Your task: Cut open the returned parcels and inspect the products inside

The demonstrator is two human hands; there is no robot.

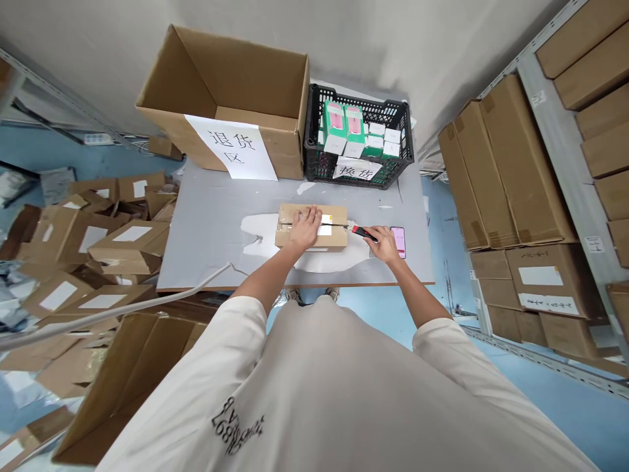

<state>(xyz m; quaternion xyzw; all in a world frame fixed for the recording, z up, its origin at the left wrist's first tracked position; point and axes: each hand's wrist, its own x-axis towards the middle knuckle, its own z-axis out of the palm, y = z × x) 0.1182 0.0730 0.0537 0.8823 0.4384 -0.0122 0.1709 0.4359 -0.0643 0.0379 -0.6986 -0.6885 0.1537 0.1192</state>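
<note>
A small brown cardboard box (337,239) with a white label lies on the grey table (211,223). My left hand (305,227) rests on its top, left of the middle, with the fingers spread and nothing held. Closed round the dark handle of a red and black box cutter (362,232) is my right hand (383,244). The cutter's tip is at the right end of the box, by the seam along its top. A phone (398,242) with a pink screen lies just right of my right hand.
A large open carton (275,141) and a black crate (319,172) of green-and-white boxes stand at the table's back. Opened cartons (132,239) are piled on the left. Shelves with boxes (501,164) stand on the right. A pale cable (147,303) reaches the front left edge.
</note>
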